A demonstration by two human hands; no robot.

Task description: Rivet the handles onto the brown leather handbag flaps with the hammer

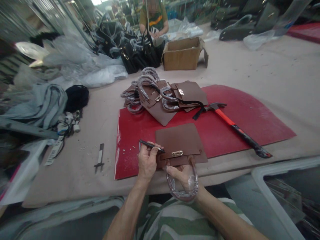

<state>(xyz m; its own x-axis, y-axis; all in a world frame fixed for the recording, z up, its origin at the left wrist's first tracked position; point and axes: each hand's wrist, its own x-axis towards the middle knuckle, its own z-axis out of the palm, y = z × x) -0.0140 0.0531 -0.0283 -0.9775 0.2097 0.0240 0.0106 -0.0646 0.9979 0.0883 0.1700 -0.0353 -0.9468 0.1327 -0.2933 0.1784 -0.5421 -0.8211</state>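
Note:
Between the fingers and thumb of my left hand is a black pen, its right end touching or close to the left side of a brown leather bag panel. The panel lies on a red board with a gold clasp near its lower edge. My right hand grips that lower edge, thumb on top; its other fingers are partly hidden. A plastic-wrapped handle loops from the panel over this hand. Behind, several similar brown panels with wrapped handles are piled.
On the red board lies an orange and black claw hammer. A small metal tool rests at left. Further back stand a cardboard box, black bags and plastic wrapping. A person is across the table.

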